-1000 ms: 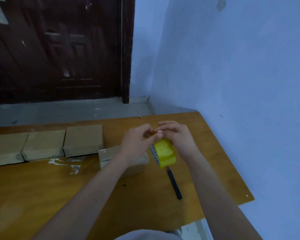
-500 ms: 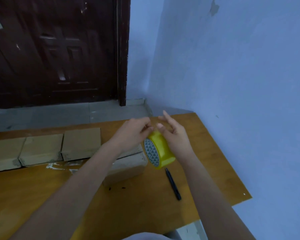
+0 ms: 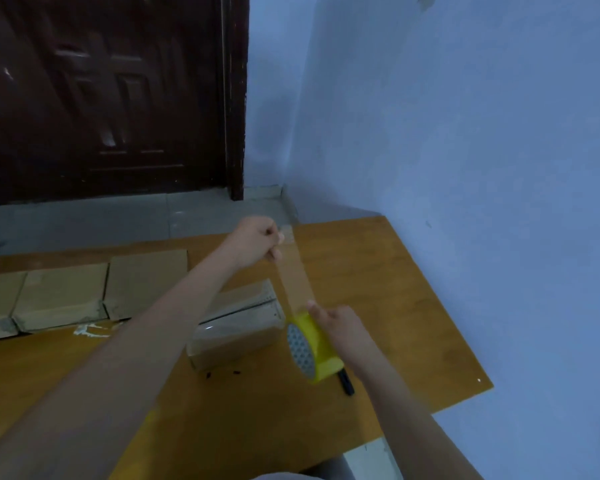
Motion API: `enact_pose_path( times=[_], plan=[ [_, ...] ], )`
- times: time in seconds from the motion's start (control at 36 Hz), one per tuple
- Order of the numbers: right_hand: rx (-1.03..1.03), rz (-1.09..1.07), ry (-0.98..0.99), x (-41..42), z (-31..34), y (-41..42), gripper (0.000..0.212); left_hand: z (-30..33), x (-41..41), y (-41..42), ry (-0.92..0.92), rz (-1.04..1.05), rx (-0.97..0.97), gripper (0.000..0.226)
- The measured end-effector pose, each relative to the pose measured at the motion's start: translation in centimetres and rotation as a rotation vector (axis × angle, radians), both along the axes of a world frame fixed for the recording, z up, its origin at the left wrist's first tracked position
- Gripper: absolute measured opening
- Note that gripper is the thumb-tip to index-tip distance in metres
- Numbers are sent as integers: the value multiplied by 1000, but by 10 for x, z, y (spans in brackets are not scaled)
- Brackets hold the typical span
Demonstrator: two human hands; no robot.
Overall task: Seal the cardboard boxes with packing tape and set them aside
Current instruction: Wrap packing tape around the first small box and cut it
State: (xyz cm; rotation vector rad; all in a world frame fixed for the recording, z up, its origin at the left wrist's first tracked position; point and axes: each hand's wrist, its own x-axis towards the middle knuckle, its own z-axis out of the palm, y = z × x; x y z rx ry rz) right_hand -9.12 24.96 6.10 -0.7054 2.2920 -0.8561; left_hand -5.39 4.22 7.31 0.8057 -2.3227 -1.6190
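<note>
My right hand point(image 3: 340, 327) grips a yellow roll of packing tape point(image 3: 310, 348) just above the table, right of a small cardboard box point(image 3: 236, 327). My left hand point(image 3: 257, 242) pinches the free end of the tape, held up and away from the roll. A clear strip of tape point(image 3: 293, 275) stretches between the two hands, over the box's right end. The box lies on the wooden table point(image 3: 378, 289) with shiny tape on its top and near side. My left forearm hides part of it.
A row of three cardboard boxes point(image 3: 84, 292) lies along the table's far left edge. A black pen point(image 3: 346, 382) rests on the table under the roll. White scraps point(image 3: 90, 329) lie by the row. A blue wall and dark door stand behind.
My hands were together at the roll. My left hand has pulled away and up with the tape end, drawing out a long strip, while my right hand lowered the roll.
</note>
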Motion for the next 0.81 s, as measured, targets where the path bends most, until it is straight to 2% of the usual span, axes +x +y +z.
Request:
enact_pose_path(
  times=[0.06, 0.11, 0.19, 0.25, 0.31, 0.36, 0.44, 0.53, 0.67, 0.81],
  plan=[
    [-17, -1, -30, 2, -16, 3, 54, -12, -3, 2, -70, -53, -111, 30],
    [-119, 16, -63, 4, -26, 7, 49, -30, -6, -2, -91, -31, -142, 31],
    [-236, 58, -240, 9, -39, 11, 31, -51, -8, -18, -153, -11, -177, 34],
    [-217, 34, -259, 11, -44, 11, 29, -62, -7, -21, -206, -37, -227, 36],
    [-137, -19, -114, 10, -48, 7, 40, -73, -8, -18, -235, -35, -283, 32],
    [47, -1, 48, 9, -51, 0, 50, -81, -10, -12, -211, -2, -309, 24],
    [256, 13, 54, 10, -54, -5, 51, -94, -10, -6, -195, 35, -306, 22],
    [247, 28, 11, 9, -57, -5, 53, -106, -5, -7, -190, 81, -316, 24],
    [189, 1, -70, 9, -62, -7, 53, -123, 1, -8, -165, 110, -471, 21],
    [213, 44, -39, 11, -66, -8, 53, -138, 2, -8, -146, 157, -409, 26]
  ],
)
